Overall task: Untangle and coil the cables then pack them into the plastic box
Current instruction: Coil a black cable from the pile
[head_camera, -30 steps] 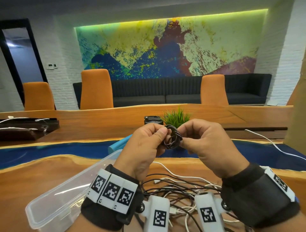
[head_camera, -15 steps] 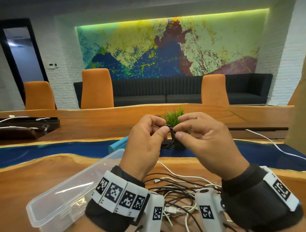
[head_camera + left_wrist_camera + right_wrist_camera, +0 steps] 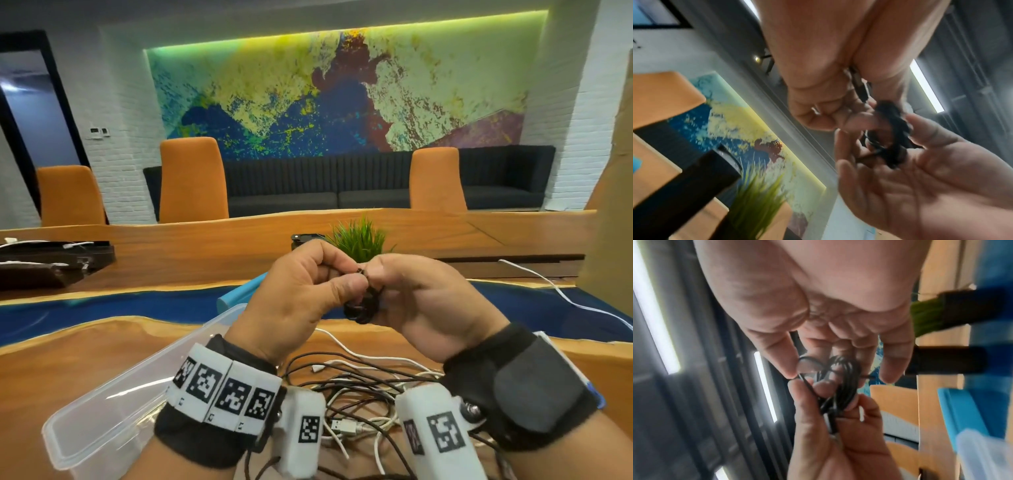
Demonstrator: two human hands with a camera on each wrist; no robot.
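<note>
A small black cable coil (image 3: 362,307) hangs in the air between both hands, above the table. My left hand (image 3: 352,274) pinches its top between thumb and curled fingers. My right hand (image 3: 378,282) meets it there and pinches a loose black strand. In the left wrist view the coil (image 3: 891,134) sits under my left hand's fingers (image 3: 859,121), with a black plug (image 3: 859,84) against the palm. In the right wrist view the coil (image 3: 841,381) lies across the right hand's fingers (image 3: 791,368). The clear plastic box (image 3: 113,394) lies open at lower left.
A tangle of black and white cables (image 3: 359,387) lies on the wooden table under my wrists. A white cable (image 3: 565,298) runs off to the right. A blue lid (image 3: 236,298) lies behind the box. A potted green plant (image 3: 359,240) stands just beyond my hands.
The coil has sunk a little and turned between my hands. My right fingers, spread half a second ago, have closed in on the coil's top beside the left thumb.
</note>
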